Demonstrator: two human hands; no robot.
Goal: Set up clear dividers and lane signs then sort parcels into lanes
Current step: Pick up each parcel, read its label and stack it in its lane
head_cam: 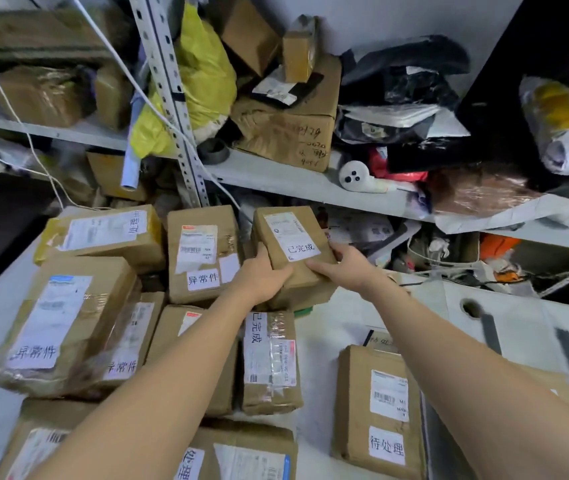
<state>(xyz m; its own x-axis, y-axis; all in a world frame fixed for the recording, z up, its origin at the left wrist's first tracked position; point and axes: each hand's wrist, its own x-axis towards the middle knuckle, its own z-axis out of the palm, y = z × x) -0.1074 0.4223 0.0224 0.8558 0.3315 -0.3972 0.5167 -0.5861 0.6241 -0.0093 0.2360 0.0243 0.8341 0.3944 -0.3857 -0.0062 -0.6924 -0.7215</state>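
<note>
A small brown parcel (291, 237) with a white label reading 已完成 sits at the far middle of the white table (518, 327). My left hand (262, 275) grips its near left edge and my right hand (345, 266) holds its right side. Under and in front of it lies another 已完成 parcel (271, 362). To the left, several parcels marked 异常件 (203, 254) are stacked. A parcel marked 待处理 (376, 410) lies at the near right. No clear divider or lane sign is plainly visible.
Metal shelving (293, 181) stands right behind the table, crammed with boxes, a yellow bag (203, 74) and black bags. A white scanner-like device (355, 176) lies on the shelf edge. A round hole (470, 308) and dark tape strips mark the table's right part.
</note>
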